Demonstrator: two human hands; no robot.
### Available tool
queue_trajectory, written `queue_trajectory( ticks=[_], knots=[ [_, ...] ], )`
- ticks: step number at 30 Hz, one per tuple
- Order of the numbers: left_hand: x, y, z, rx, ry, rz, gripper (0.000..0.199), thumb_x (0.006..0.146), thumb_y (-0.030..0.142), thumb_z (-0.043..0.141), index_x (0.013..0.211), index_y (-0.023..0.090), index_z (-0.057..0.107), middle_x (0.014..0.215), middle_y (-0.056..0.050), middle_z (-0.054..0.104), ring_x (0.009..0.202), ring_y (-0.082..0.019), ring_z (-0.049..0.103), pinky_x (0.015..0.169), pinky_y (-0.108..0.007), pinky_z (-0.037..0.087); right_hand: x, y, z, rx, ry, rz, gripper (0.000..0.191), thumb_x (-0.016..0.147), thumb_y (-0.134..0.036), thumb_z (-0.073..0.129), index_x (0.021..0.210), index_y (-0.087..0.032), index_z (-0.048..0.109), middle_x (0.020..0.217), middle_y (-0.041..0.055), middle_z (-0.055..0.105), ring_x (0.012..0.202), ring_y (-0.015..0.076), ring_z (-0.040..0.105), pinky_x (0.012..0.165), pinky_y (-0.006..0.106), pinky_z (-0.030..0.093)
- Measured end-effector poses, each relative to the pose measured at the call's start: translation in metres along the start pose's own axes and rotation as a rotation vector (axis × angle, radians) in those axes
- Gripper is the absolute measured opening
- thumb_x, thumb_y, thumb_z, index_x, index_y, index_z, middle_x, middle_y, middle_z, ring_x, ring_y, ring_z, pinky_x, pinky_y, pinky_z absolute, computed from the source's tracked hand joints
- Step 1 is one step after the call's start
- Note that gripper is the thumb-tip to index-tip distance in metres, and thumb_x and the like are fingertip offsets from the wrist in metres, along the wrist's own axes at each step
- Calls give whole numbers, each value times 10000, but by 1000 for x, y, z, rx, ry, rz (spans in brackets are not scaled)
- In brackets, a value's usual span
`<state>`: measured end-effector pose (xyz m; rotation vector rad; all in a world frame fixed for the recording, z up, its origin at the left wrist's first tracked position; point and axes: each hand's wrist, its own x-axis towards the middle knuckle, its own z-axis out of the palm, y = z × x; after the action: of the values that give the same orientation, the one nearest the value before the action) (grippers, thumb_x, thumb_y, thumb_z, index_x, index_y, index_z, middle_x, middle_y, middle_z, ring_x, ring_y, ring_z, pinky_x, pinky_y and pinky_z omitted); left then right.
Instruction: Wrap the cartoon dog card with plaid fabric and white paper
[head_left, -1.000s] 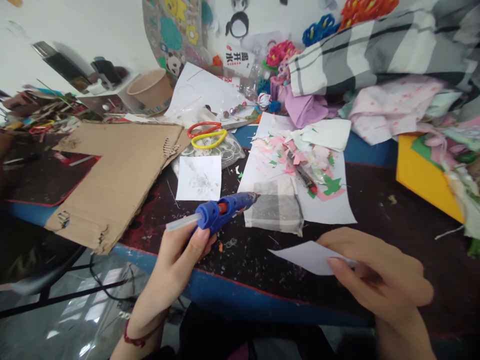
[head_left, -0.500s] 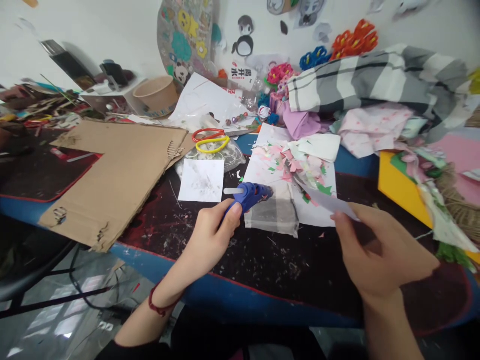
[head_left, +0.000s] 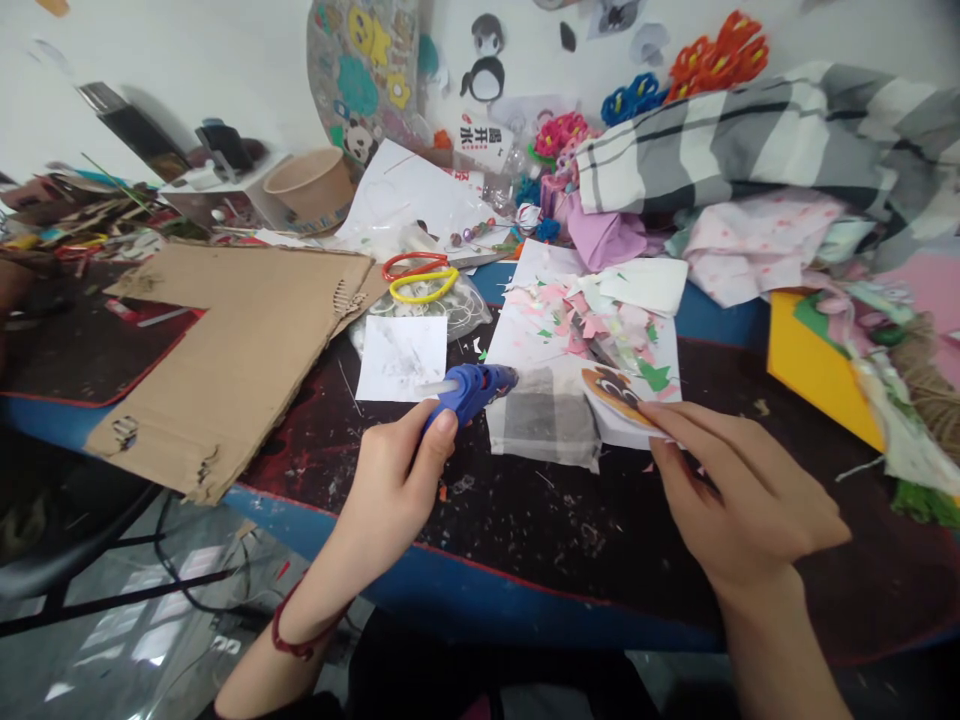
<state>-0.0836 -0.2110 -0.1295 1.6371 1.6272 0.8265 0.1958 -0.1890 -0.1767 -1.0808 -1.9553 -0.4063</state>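
1. Left hand [head_left: 397, 465]: fingers wrapped round 1 blue glue gun [head_left: 474, 390], raised over the table [head_left: 570, 545].
2. Right hand [head_left: 739, 480]: thumb and fingers pinch 1 tilted paper piece [head_left: 611, 388], cartoon face printed on it.
3. Checked cloth [head_left: 544, 422]: 1 piece; I see it flat, just beyond the 2 hands.
4. White sheet [head_left: 521, 335]: behind, strewn with pink and green scraps [head_left: 592, 320].

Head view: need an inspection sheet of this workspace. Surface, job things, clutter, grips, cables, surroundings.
Surface: dark tabletop, flecked with pale bits.
Job's things: blue glue gun, printed picture, checked cloth piece.
Clutter: paper scraps on a white sheet; cut cardboard at left.
Grips: left hand holds the glue gun; right hand pinches the printed picture.
Cables: dark cable on the floor.
Surroundings: wall bearing pictures behind.
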Motion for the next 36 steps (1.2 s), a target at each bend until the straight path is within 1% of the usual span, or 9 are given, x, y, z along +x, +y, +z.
queue_trajectory(
  ticks=[7, 15, 17, 19, 21, 24, 26, 30, 36],
  knots=[
    [8, 1, 11, 4, -31, 40, 428, 1020, 507, 373, 802, 173, 528, 614, 27, 475, 548, -95, 420, 526, -230, 308, 1, -1, -4, -40, 17, -156, 545, 741, 51, 722, 1248, -147, 678, 1039, 100, 757, 890, 241, 730, 830, 366, 613],
    [-3, -5, -10, 68, 35, -9, 423, 1018, 483, 392, 758, 172, 510, 595, 19, 506, 528, -93, 431, 504, -230, 299, 2, -2, 0, -27, 64, -147, 495, 771, 29, 710, 1213, -193, 698, 948, 63, 743, 806, 205, 716, 750, 334, 609],
    [-7, -3, -13, 46, 20, -14, 414, 1018, 480, 395, 774, 170, 521, 594, 19, 505, 523, -92, 420, 496, -232, 297, 0, -2, 0, -26, 63, -140, 510, 774, 22, 707, 1229, -209, 698, 935, 57, 734, 794, 202, 712, 741, 326, 601],
    [-10, -1, -13, 10, -24, 1, 410, 1021, 472, 394, 785, 167, 533, 605, 16, 515, 529, -91, 425, 495, -229, 303, -3, -2, -1, -39, 56, -114, 547, 769, 18, 711, 1259, -225, 692, 941, 59, 731, 797, 205, 708, 746, 326, 591],
    [-11, 0, -12, -37, -67, 18, 408, 1024, 462, 395, 778, 167, 532, 618, 15, 521, 543, -87, 441, 502, -221, 313, -6, 0, 0, -75, 67, -26, 574, 768, 2, 716, 1283, -250, 687, 966, 63, 732, 807, 214, 704, 758, 337, 581],
    [-11, 2, -10, -77, -113, 36, 419, 1027, 458, 389, 749, 170, 514, 613, 20, 507, 542, -83, 431, 502, -221, 307, -7, 4, 2, -151, 193, 146, 514, 728, -27, 749, 1180, -273, 751, 950, 57, 742, 776, 221, 697, 734, 337, 567],
    [-11, 3, -10, -89, -159, 30, 422, 1028, 461, 380, 748, 172, 506, 602, 26, 481, 537, -85, 409, 500, -227, 292, -6, 7, 5, -174, 272, 207, 444, 700, -39, 764, 1081, -263, 791, 912, 55, 746, 758, 222, 696, 726, 332, 562],
    [-12, 6, -9, -110, -243, 7, 419, 1027, 467, 376, 750, 175, 490, 601, 41, 427, 534, -82, 350, 507, -238, 266, -4, 9, 7, -177, 275, 225, 387, 708, -64, 762, 1044, -254, 800, 897, 55, 745, 758, 215, 694, 736, 325, 559],
    [-12, 7, -5, -69, -265, 10, 434, 1032, 470, 362, 736, 177, 482, 612, 38, 454, 545, -84, 377, 530, -245, 280, -5, 6, 5, -151, 221, 221, 408, 704, -45, 754, 1055, -251, 793, 923, 62, 746, 780, 223, 696, 723, 322, 546]
  ],
)
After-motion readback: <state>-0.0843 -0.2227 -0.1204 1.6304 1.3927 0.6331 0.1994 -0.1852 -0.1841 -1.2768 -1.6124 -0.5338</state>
